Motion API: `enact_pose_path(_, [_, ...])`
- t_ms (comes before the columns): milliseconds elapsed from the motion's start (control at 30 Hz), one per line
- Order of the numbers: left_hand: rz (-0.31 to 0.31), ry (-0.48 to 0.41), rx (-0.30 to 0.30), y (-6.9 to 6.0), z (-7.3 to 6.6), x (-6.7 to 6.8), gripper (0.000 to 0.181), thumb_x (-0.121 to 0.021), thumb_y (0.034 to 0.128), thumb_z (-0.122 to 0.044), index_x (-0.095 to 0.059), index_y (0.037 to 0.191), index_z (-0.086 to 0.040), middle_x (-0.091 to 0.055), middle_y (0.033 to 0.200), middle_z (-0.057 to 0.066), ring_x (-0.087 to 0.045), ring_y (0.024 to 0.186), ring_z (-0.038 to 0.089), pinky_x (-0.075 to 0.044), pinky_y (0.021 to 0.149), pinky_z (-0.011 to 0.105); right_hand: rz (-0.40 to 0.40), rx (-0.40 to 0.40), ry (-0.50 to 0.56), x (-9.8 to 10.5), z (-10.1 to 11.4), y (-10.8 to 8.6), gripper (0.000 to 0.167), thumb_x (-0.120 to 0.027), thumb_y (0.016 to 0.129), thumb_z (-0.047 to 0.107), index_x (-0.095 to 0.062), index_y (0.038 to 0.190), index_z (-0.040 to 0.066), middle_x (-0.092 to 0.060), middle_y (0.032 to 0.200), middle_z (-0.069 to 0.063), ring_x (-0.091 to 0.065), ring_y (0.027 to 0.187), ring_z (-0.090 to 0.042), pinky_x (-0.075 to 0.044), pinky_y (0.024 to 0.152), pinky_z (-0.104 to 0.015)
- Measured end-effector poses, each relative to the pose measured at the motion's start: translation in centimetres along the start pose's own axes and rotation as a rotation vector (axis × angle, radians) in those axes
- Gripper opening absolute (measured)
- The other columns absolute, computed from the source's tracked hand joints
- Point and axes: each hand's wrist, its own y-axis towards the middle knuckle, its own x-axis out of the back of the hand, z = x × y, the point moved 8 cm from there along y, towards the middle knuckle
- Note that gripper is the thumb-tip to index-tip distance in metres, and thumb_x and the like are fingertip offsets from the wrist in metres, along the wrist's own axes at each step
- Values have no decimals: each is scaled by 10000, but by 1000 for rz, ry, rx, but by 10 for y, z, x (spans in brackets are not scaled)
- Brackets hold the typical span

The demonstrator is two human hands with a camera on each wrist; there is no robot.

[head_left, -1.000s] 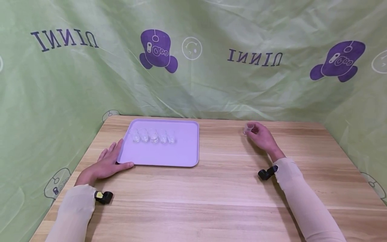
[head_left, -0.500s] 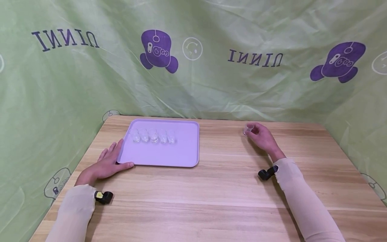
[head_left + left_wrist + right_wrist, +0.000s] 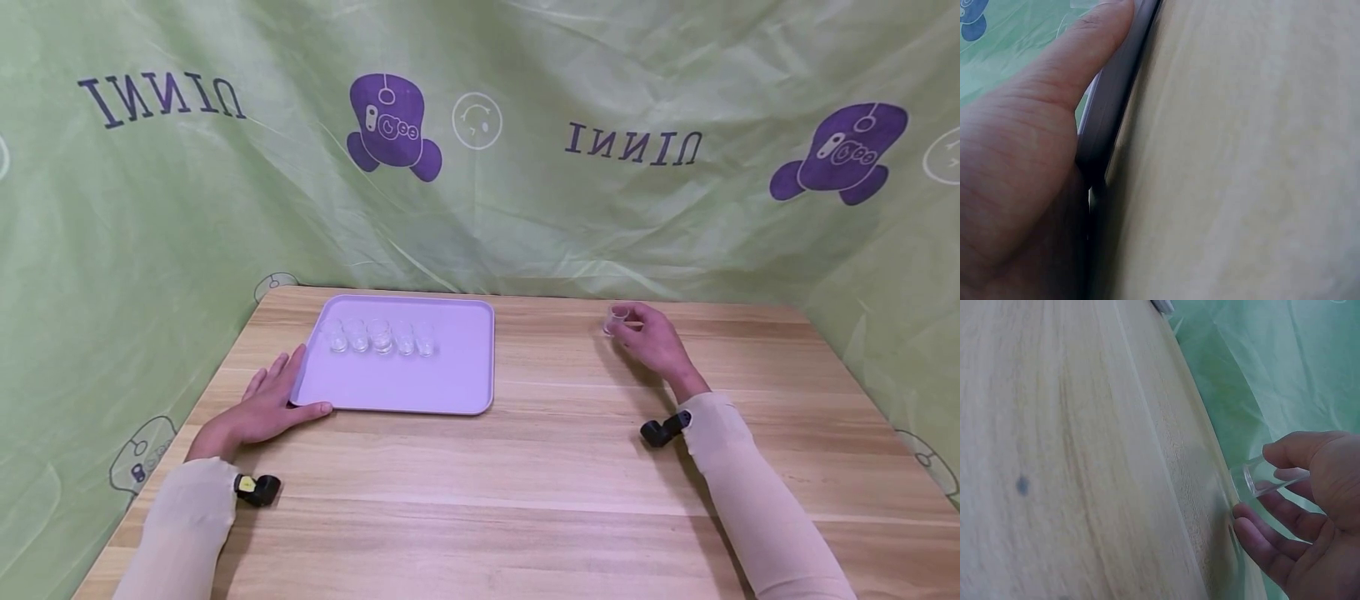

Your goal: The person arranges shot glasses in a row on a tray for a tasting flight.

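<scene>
Between the thumb and fingers of my right hand [image 3: 654,343] is a small clear shot glass [image 3: 610,323], at the far right of the table. In the right wrist view the shot glass [image 3: 1252,479] has its thick base toward the wooden top; I cannot tell whether it touches it. My left hand [image 3: 258,411] rests at the near left corner of a lilac tray [image 3: 412,389], fingers along its left side and thumb along its front edge. Several more clear shot glasses [image 3: 382,339] stand in a row across the tray's left and middle part.
The wooden table [image 3: 525,492] runs back to a green printed curtain [image 3: 525,225], which also hangs on both sides. Bare wood lies between the tray and the right hand. Each sleeve carries a small black wrist camera [image 3: 258,490].
</scene>
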Motion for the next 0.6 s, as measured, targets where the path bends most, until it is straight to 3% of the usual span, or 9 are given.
enact_pose_path(233, [-22,-28,-33,-2,-6,2,1140,-678,954,-535,79,1631,-18,26,1681,277,128,1531,437,157,1182,575,1,2,29,-4,8,0,516,-657,1034,321,-552,1449,33,-556,1348,-211,-602,1195,-398,-551,940,-479])
enact_pose_path(400, [-8,-1,3,-2,-5,1,1158,-670,948,-573,95,1633,-35,37,1689,253,130,1536,418,144,1190,567,4,0,56,-8,15,0,503,-673,1026,285,-557,1447,35,-571,1334,-204,-651,1100,-365,-577,878,-453])
enact_pose_path(600, [-14,-30,-16,-3,-11,4,1162,-695,941,-531,83,1627,-7,23,1671,300,133,1523,460,152,1174,605,8,38,79,-15,26,1,480,-695,1012,252,-580,1419,25,-594,1326,-186,-649,1127,-359,-589,853,-444])
